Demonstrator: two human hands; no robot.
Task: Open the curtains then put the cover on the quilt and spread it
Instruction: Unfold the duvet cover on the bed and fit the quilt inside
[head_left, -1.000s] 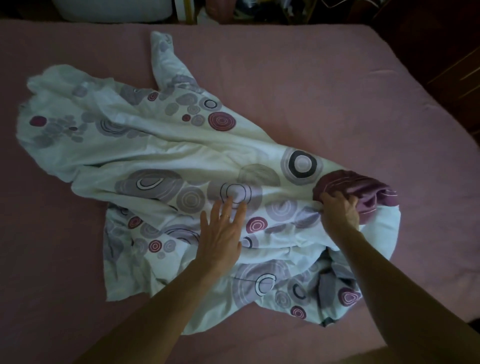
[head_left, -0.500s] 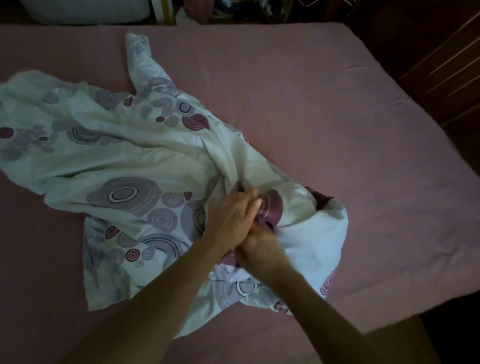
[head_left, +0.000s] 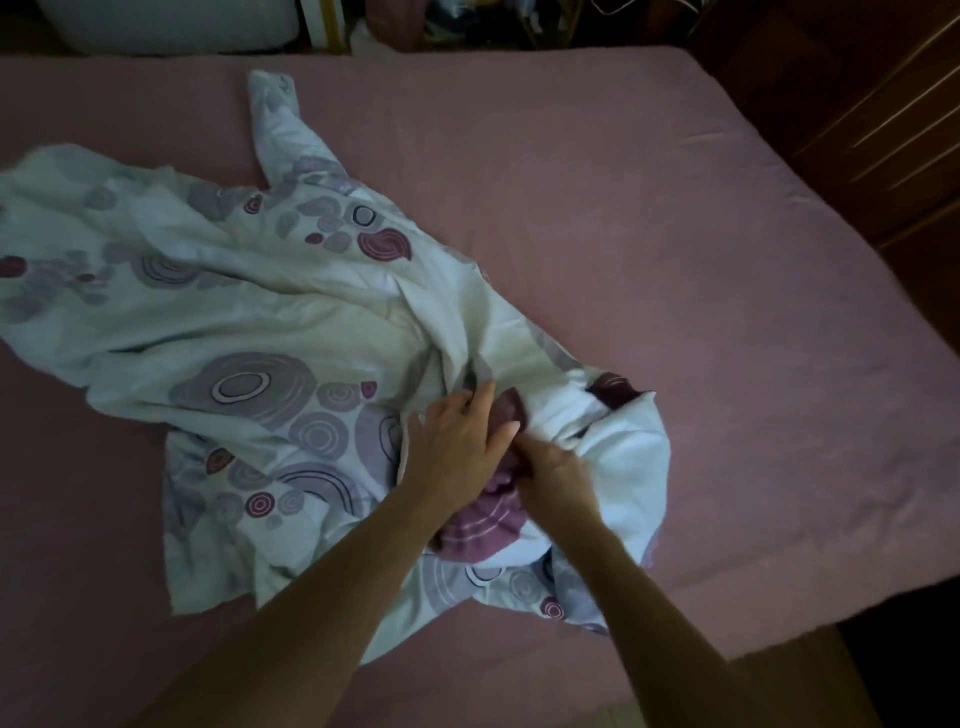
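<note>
Head view: both hands are meeting on the bed.
Cover: lying crumpled, spreading toward nine o'clock.
Left hand: resting flat, fingers straight.
Right hand: clutching purple quilt.

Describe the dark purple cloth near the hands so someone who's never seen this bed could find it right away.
Start at the pink bed and find the rumpled white cover printed with grey and purple circles. At its near right end, the left hand and right hand meet. Between and below them bunches the purple cloth: solid dark plum with thin pale stripes, unlike the white circle print around it.
</note>
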